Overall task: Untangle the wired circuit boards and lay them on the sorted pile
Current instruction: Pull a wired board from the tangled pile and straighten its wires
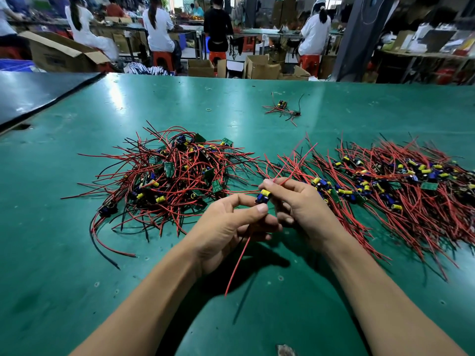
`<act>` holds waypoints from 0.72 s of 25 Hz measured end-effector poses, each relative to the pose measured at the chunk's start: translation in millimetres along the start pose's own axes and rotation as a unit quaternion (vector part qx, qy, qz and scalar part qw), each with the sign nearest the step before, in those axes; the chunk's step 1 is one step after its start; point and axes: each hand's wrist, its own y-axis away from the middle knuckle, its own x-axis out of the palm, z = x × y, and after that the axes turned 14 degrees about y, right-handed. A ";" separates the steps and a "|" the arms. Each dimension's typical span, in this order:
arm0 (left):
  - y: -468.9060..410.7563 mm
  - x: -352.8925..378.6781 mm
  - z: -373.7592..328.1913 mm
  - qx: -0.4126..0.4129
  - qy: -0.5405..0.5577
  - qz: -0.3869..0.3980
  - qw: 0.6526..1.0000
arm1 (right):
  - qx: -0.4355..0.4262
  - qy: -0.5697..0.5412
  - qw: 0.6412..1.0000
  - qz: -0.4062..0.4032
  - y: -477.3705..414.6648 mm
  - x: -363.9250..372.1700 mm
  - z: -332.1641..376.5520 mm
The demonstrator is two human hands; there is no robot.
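Observation:
A small wired circuit board (263, 196) with a yellow capacitor sits between my two hands above the green table (77, 253). My left hand (231, 224) grips it from below with curled fingers, and a red wire hangs down from that hand. My right hand (295, 201) pinches the board's upper red wires, which stick up and away. A tangled heap of boards and red and black wires (167, 176) lies to the left. The sorted pile (398, 181), with wires lying roughly parallel, spreads out on the right.
A small separate clump of wired boards (282, 109) lies further back on the table, with a rubber band (209, 109) beside it. A dark panel (38, 93) covers the far left corner. Beyond the table, people sit on red stools among cardboard boxes.

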 end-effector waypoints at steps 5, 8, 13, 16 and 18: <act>-0.2 0.0 0.5 -0.064 -0.052 0.009 0.997 | 0.017 -0.024 0.997 0.076 1.5 -3.7 0.3; -0.6 1.8 0.0 -0.053 -0.061 -0.016 0.997 | 0.024 0.017 0.995 0.099 4.4 0.5 -0.2; 1.1 1.1 3.1 -0.018 -0.094 -0.040 0.995 | 0.011 0.079 0.996 0.024 1.6 1.2 -2.9; -0.6 2.3 5.4 0.012 -0.144 -0.045 0.989 | 0.026 0.069 0.997 0.015 0.1 1.1 -2.1; -0.7 2.6 6.0 0.023 -0.146 -0.052 0.988 | 0.027 0.070 0.996 0.040 1.4 1.2 -1.9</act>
